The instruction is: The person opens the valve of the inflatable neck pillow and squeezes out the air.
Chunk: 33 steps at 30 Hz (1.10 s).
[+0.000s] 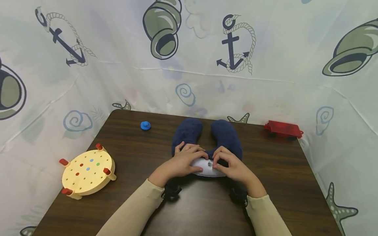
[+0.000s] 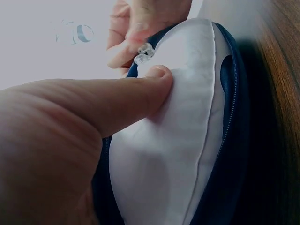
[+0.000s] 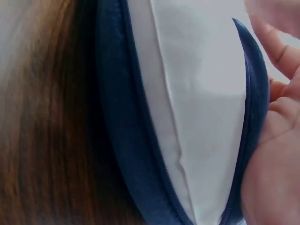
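The navy pillow lay about the middle of the table, its two arms pointing away from the person and its curved end toward them; along that end the zip stood parted, and the white liner showed between its edges; a clear valve stuck out of the liner.

The left hand grasped the pillow, its thumb laid straight on the liner and its fingers bent over the navy top; the right hand pinched at the valve, thumb and forefinger meeting in a ring there, its palm near the navy edge.

Beige sleeves covered both forearms, with a black device below each wrist; to the left on the table stood a round yellow board with red-tipped legs and coloured dots; a small blue toy sat near the far edge, left of the pillow; a red cart sat at the far right corner; behind hung a white curtain printed with anchors, shells and starfish.
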Motion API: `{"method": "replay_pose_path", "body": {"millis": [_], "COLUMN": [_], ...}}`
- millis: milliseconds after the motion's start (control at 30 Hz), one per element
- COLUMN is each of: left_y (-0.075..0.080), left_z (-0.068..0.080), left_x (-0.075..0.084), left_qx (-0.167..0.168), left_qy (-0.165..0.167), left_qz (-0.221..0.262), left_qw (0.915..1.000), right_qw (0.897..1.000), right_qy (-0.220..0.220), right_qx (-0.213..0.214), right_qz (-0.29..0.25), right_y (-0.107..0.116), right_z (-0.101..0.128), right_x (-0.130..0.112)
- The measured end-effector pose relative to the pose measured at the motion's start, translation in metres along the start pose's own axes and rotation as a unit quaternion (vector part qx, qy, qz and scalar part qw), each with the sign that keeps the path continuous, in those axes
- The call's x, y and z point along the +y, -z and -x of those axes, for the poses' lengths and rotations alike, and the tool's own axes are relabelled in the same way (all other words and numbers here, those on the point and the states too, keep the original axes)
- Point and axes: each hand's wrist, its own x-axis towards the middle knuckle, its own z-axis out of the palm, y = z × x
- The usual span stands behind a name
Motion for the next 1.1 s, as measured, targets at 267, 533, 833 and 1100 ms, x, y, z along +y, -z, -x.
{"method": "replay_pose_path", "body": {"millis": [267, 533, 833, 1100], "left_y": [0.001, 0.002, 0.001, -0.001], "left_z": [0.000, -0.001, -0.001, -0.001], "left_x": [-0.002, -0.003, -0.006, -0.009], "left_qx": [-0.003, 0.001, 0.001, -0.001], "left_qy": [0.005, 0.003, 0.004, 0.006], "left_qz": [0.017, 0.025, 0.040, 0.046], "left_qw": [0.9998, 0.9997, 0.9992, 0.9989], "right_qw": [0.999, 0.998, 0.994, 0.987], "right_qy": [0.024, 0.031, 0.022, 0.050], "right_qx": [0.033, 0.044, 0.052, 0.072], "right_qz": [0.031, 0.029, 0.095, 0.137], "right_y": [-0.006, -0.006, -0.007, -0.013], "right_z": [-0.003, -0.003, -0.004, -0.007], "right_x": [0.002, 0.001, -0.004, 0.000]}}
